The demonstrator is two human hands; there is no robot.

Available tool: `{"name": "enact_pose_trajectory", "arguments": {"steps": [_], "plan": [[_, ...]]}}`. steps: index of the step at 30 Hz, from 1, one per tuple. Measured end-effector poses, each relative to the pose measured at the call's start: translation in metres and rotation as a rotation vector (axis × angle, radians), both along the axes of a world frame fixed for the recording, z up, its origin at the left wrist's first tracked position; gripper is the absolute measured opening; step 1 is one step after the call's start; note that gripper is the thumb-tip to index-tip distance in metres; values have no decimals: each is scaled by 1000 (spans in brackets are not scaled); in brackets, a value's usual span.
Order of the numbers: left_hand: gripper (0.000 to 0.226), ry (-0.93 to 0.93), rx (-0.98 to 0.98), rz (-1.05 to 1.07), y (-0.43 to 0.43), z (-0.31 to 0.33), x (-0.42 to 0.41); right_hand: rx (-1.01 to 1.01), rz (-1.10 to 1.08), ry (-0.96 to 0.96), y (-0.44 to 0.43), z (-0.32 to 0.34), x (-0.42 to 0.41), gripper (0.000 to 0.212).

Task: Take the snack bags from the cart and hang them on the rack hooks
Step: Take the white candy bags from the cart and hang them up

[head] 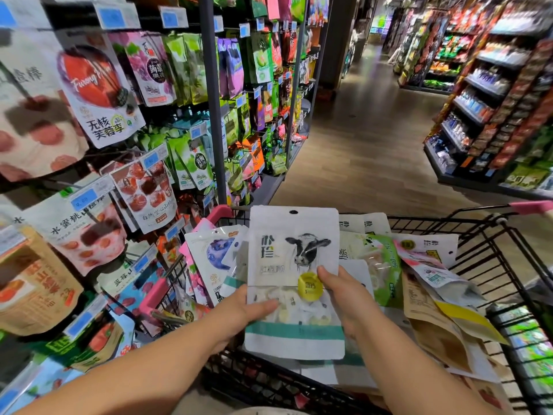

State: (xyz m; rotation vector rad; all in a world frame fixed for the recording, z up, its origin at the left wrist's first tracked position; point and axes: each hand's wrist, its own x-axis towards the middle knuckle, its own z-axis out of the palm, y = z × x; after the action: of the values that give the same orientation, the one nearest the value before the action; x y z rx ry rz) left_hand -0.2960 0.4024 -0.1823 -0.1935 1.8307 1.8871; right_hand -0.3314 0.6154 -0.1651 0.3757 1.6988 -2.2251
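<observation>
I hold a white snack bag (287,259) with a cow's head, a yellow round label and a green stripe upright above the cart (508,265). My left hand (248,310) grips its lower left edge, thumb lying across the front. My right hand (344,295) pinches its right side near the yellow label. A hang hole shows at the bag's top. More snack bags (428,265) lie piled in the black wire cart, among them a blueberry bag (212,256). The rack hooks (167,163) on my left carry hanging bags with blue price tags.
The rack on the left is packed with dried-fruit bags; a grey upright post (214,115) divides its sections. The cart has pink handle corners (529,206). A wooden-floored aisle (374,139) runs ahead, with stocked shelves (490,100) on the right.
</observation>
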Motion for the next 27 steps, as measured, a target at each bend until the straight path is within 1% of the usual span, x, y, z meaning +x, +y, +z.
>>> {"name": "enact_pose_trajectory", "arguments": {"steps": [2, 4, 7, 10, 11, 13, 16, 18, 19, 20, 22, 23, 25, 26, 27], "plan": [[54, -111, 192, 41, 0, 9, 0, -28, 15, -7, -5, 7, 0, 21], [50, -183, 264, 64, 0, 16, 0, -46, 5, 18, -10, 12, -1, 18], [53, -165, 247, 59, 1, 21, 2, 25, -3, 70, -12, 14, -4, 17], [61, -157, 198, 127, 3, 21, 2, 106, 27, 81, -9, 12, -7, 18], [60, -162, 192, 153, 4, 21, 2, 205, 40, 83, -6, 10, -7, 19], [56, -153, 189, 198, 2, 22, 1, 470, 44, 89, 5, 3, -8, 26], [53, -108, 140, 240, -7, 24, -1, 793, -49, 55, 30, -8, -7, 33], [57, -87, 120, 260, -16, 20, -3, 961, -51, -23, 48, -15, -2, 34], [60, -77, 114, 260, -19, 17, -3, 995, -40, -70, 54, -17, 2, 34], [62, -72, 108, 263, -21, 13, -4, 985, -35, -121, 58, -19, 6, 42], [62, -81, 89, 269, -21, 7, -3, 875, -37, -207, 64, -28, 12, 53], [61, -96, 77, 270, -21, 3, -3, 812, -51, -236, 64, -29, 16, 58], [60, -120, 63, 266, -20, -1, -1, 743, -98, -260, 66, -36, 15, 73], [64, -119, 47, 254, -19, -5, 0, 719, -114, -273, 68, -39, 14, 78], [70, -113, 10, 235, -19, -11, 1, 680, -128, -276, 70, -40, 13, 73]]}}
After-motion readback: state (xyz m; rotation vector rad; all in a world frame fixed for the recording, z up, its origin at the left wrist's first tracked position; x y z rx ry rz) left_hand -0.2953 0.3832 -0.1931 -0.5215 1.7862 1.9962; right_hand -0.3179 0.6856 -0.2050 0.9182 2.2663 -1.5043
